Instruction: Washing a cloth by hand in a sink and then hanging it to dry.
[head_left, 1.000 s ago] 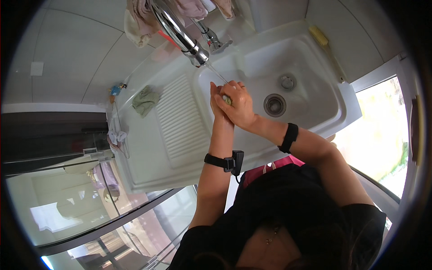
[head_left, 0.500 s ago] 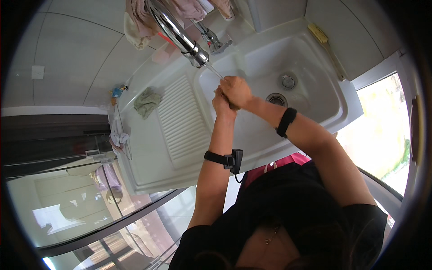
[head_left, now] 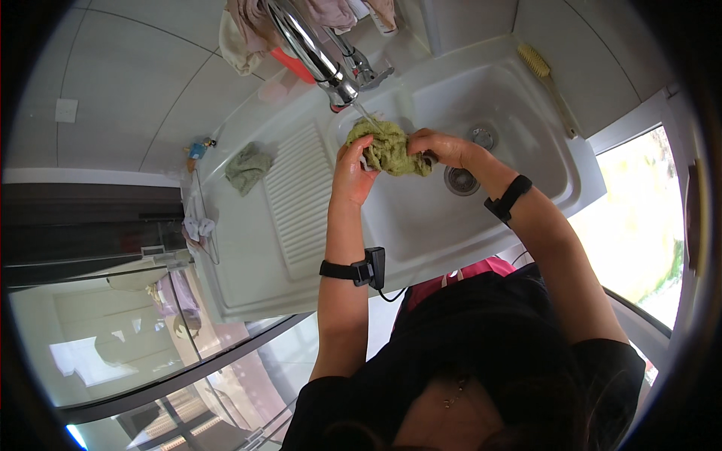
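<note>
- Head view, hands: the left hand point(head_left: 353, 171) and the right hand point(head_left: 444, 146) both grasp a crumpled olive-green cloth point(head_left: 389, 148), fingers curled into its folds from either side.
- Head view, cloth position: the olive-green cloth is held in the air above the basin of the white moulded sink point(head_left: 526, 98), directly under the spout of the chrome curved tap point(head_left: 312, 49). A thin stream of water point(head_left: 367, 116) runs from the spout onto the top of the cloth.
- Head view, wrists: a black strap with a small black box point(head_left: 361, 269) sits on the left forearm; a black band point(head_left: 509, 199) sits on the right wrist.
- Head view, basin: a round metal drain point(head_left: 460, 180) lies just below the right hand; a second, smaller round fitting point(head_left: 483, 137) lies beside it, nearer the back wall.
- Head view, draining board: the ribbed white draining board point(head_left: 297, 195) lies to the left of the basin. A second grey-green rag point(head_left: 248, 167) lies bunched on the flat surface left of the ribs, well apart from the hands.
- Head view, surroundings: a pale long-handled scrubbing brush point(head_left: 545, 75) rests on the sink's right rim. Pinkish fabric point(head_left: 248, 30) hangs near the tap base. White wall tiles point(head_left: 128, 83) fill the upper left.
</note>
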A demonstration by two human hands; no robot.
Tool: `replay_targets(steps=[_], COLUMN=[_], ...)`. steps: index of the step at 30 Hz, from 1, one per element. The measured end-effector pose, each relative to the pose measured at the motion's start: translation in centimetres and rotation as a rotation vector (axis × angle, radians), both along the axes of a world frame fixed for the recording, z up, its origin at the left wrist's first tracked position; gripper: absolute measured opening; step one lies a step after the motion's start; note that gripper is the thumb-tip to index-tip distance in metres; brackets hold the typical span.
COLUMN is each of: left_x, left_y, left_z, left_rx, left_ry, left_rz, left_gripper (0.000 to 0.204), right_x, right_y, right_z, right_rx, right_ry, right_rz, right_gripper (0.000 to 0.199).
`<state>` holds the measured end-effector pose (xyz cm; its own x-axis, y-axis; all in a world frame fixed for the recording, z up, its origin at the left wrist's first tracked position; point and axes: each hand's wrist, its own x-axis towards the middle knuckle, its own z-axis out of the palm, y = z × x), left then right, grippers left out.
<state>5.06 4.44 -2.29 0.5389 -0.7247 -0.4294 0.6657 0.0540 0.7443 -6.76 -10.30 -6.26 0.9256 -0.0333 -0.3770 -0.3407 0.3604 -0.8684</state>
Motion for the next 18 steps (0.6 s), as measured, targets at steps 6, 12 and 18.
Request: replay_targets(steps=[6, 12, 18], left_x=[1.1, 1.8, 1.6], left_y=[0.4, 0.9, 0.7], left_z=[0.8, 1.6, 2.2], left_rx=[0.257, 0.431, 0.11], left_ry=[-0.521, -0.987, -0.753], left_rz=[-0.187, -0.285, -0.186], left_gripper=[0.031, 0.026, 0.026], right_x=[-0.5, -1.5, -1.4], right_y=[0.1, -1.3, -0.8], right_z=[-0.6, -1.1, 1.3], right_rx=[-0.233, -0.187, 0.166], right_ry=[-0.139, -0.131, -0.16], right_rz=[-0.15, -0.202, -0.493], right_gripper=[0.022, 0.02, 0.016])
